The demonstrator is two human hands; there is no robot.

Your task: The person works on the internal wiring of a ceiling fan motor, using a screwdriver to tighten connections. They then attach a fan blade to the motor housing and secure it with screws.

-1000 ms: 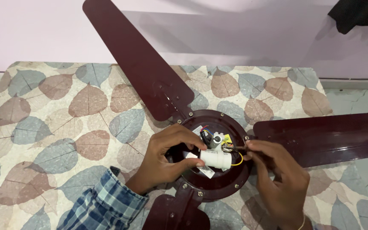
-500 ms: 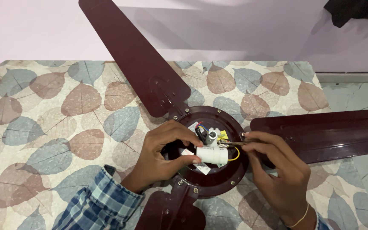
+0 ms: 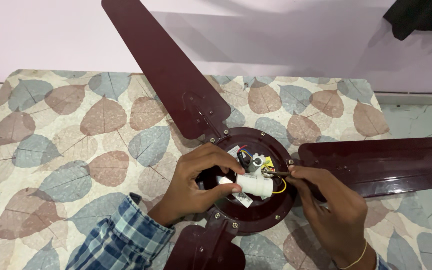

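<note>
A dark maroon ceiling fan lies on a leaf-patterned cloth, its round motor hub (image 3: pixel 271 220) open and facing up. My left hand (image 3: pixel 196 182) grips a white cylindrical capacitor (image 3: pixel 254 184) lying across the hub. My right hand (image 3: pixel 333 210) pinches a thin dark tool or wire end (image 3: pixel 275 174) at the capacitor's right end, beside red, blue and yellow wires (image 3: pixel 281 188) and a small grey terminal block (image 3: pixel 257 162). A white label (image 3: pixel 243 199) lies under the capacitor.
Three fan blades spread from the hub: one toward the far left (image 3: pixel 163 65), one to the right (image 3: pixel 381 162), one toward me (image 3: pixel 203 250). The leaf-patterned cloth (image 3: pixel 66 150) covers the surface. A pale wall (image 3: pixel 46 35) runs behind. Something dark (image 3: pixel 421 17) hangs top right.
The view has shifted slightly. Both hands stay at the hub; my right hand has drawn a little closer to the capacitor's end.
</note>
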